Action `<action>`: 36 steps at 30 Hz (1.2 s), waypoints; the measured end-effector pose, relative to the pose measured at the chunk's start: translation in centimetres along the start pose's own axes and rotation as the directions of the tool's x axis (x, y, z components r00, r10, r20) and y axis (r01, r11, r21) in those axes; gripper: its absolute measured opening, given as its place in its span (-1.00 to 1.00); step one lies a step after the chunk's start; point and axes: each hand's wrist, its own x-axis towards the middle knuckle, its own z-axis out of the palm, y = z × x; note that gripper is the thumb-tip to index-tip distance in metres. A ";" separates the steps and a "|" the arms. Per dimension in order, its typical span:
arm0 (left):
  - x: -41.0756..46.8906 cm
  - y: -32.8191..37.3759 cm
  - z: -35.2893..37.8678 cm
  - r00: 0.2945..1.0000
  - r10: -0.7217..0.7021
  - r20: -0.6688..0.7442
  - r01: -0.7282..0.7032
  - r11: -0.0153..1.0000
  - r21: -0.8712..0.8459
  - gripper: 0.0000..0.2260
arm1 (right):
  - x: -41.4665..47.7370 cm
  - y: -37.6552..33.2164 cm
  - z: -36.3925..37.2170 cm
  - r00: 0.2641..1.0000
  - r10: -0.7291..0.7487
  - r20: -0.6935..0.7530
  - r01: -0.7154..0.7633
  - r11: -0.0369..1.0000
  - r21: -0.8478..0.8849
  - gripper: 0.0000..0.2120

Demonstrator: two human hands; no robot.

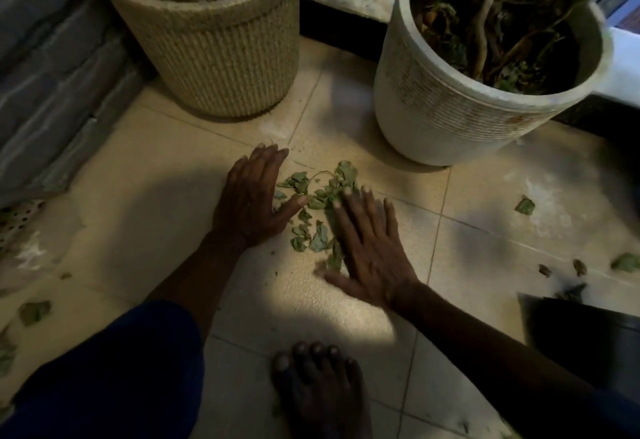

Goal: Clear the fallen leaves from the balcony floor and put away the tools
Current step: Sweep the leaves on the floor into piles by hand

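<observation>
Between the left pot [221, 57] and the right pot [450, 109], on the tiled floor [346, 317], a pile [317, 197] of green leaves sits bracketed by both hands. The left hand [252, 199] lies flat at the pile's left edge, fingers [270, 161] straight and close together, gripping nothing. The right hand [372, 251] lies flat on the pile's right side, fingers spread, pressing leaves but holding none. Gathering looks partly done — one heap formed, nothing lifted yet. Strays lie well apart: a leaf [525, 205] to the right, another [625, 262] farther right, one [34, 312] at the left. A dark container [581, 331] at lower right — perhaps a dustpan, too dim to tell — is not put away.
</observation>
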 end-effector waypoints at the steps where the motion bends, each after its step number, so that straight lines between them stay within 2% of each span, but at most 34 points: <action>1: 0.0 0.0 -0.1 1.000 -0.002 0.006 0.002 1.000 -0.001 -0.21 | 1.4 0.2 -0.3 0.998 0.054 -0.019 -0.053 0.998 0.035 0.09; 6: -0.1 -0.2 -0.1 0.993 0.091 0.081 -0.092 0.996 0.002 -0.12 | 5.9 2.3 -0.4 0.967 0.253 -0.038 -0.243 0.955 0.169 0.26; 8: 0.1 -0.1 -0.2 0.973 0.179 0.146 -0.182 0.983 0.007 -0.07 | 6.9 3.1 -0.7 0.982 0.188 -0.013 -0.183 0.970 0.157 0.26; 11: 0.1 0.3 -0.5 0.928 0.296 0.228 -0.297 0.955 -0.030 -0.05 | 8.0 3.8 -1.0 0.999 -0.047 0.004 0.046 0.986 0.163 0.12; 13: -0.1 0.4 -0.6 0.912 0.324 0.252 -0.315 0.946 -0.078 -0.01 | 8.1 3.9 -0.8 0.990 -0.143 -0.013 0.143 0.975 0.173 0.06; 16: -0.8 0.8 -0.3 0.905 0.333 0.263 -0.320 0.943 -0.093 0.13 | 7.9 3.8 -0.7 0.979 -0.182 -0.092 0.194 0.970 0.148 0.01; 20: -1.3 1.5 0.0 0.935 0.291 0.204 -0.282 0.957 -0.073 0.28 | 8.5 3.7 -1.2 0.968 -0.206 -0.145 0.196 0.977 -0.081 0.00; 23: -0.8 2.0 0.0 0.961 0.201 0.190 -0.200 0.980 -0.024 0.32 | 9.3 3.7 -1.0 0.943 -0.288 -0.169 0.266 0.954 -0.137 -0.23; 25: -0.5 2.2 0.0 0.976 0.151 0.156 -0.154 0.988 0.008 0.26 | 9.4 3.8 -0.6 0.914 -0.359 -0.190 0.339 0.932 -0.131 -0.41; 28: -0.2 2.2 0.3 0.977 0.185 0.108 -0.183 0.983 -0.025 -0.02 | 9.0 4.0 -0.1 0.886 -0.416 -0.207 0.403 0.910 -0.101 -0.58; 33: -0.6 2.1 1.1 0.978 0.209 0.005 -0.209 0.977 -0.042 -0.47 | 8.9 3.9 0.3 0.899 -0.341 -0.273 0.335 0.940 -0.073 -0.52; 36: -1.0 2.4 1.4 0.954 0.283 -0.098 -0.283 0.959 0.014 -0.63 | 9.0 3.6 0.1 0.926 -0.280 -0.254 0.286 0.958 -0.014 -0.45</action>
